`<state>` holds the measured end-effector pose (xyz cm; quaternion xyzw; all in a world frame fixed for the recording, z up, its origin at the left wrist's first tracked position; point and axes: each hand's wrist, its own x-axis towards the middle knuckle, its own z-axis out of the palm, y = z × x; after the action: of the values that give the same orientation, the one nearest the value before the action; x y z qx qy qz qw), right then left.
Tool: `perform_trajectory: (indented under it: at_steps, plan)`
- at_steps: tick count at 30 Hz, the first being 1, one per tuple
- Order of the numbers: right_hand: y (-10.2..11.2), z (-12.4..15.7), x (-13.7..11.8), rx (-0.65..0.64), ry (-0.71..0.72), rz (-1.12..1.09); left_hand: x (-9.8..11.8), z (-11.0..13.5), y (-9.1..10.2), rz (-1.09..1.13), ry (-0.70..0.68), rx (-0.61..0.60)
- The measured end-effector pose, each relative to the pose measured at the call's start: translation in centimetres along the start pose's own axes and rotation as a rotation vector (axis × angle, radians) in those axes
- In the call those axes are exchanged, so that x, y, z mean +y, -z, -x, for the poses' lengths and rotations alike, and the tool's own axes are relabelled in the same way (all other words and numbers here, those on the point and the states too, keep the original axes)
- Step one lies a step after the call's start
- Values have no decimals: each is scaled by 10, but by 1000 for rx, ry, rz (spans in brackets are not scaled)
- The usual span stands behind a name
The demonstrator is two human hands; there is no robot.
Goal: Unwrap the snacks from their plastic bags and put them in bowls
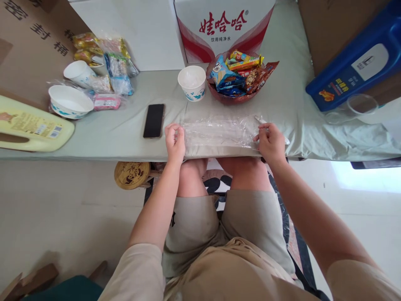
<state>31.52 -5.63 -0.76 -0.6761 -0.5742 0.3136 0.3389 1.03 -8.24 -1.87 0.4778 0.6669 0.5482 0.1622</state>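
Note:
A clear, crinkled plastic bag or sheet [219,131] lies stretched out flat along the front of the cloth-covered table [125,146]. Its left end is pinched in the fingers of my left hand [174,140]. At the other end, my right hand [271,141] has its fingers closed on the plastic. A thin white strip or stick [286,141] shows beside and behind that hand; I cannot tell what it is. Just beyond the plastic stands a paper cup [192,83] with a blue pattern. Left of my left hand lies a black phone [154,121].
A red bowl [233,98] of wrapped snacks stands beside the paper cup, before a white-and-red carton [224,29]. Paper bowls [70,102] and packets sit at left near a yellow jug [34,125]. A blue bottle [354,62] and clear cup [352,109] are at right.

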Motion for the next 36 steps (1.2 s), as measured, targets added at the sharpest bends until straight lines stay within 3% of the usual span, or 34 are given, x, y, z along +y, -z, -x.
perform_trajectory:
  at_steps: [4, 10, 16, 23, 26, 29, 33, 36]
  plan:
    - [0, 1, -5, 2, -44, -75, 3, 1, 1, -5, -55, -62]
    - [2, 4, -12, 90, -40, -106, 10, 4, -6, 107, 239, -75]
    - [0, 1, -13, 75, -18, -117, 10, 0, -2, 27, 304, -97]
    - [0, -6, -9, 10, 33, 251, 16, -3, 8, -388, 197, -167]
    - [-2, -8, -9, 14, 48, 395, 15, -7, 9, -446, 186, -191]
    - [-4, -6, -9, 4, 56, 474, 13, -11, 7, -338, 155, -197]
    - [-7, -1, -9, 9, 88, 528, 16, -14, 1, -71, 18, -103]
    - [-7, 1, -8, 7, 86, 527, 23, -15, -6, 70, 71, -105]
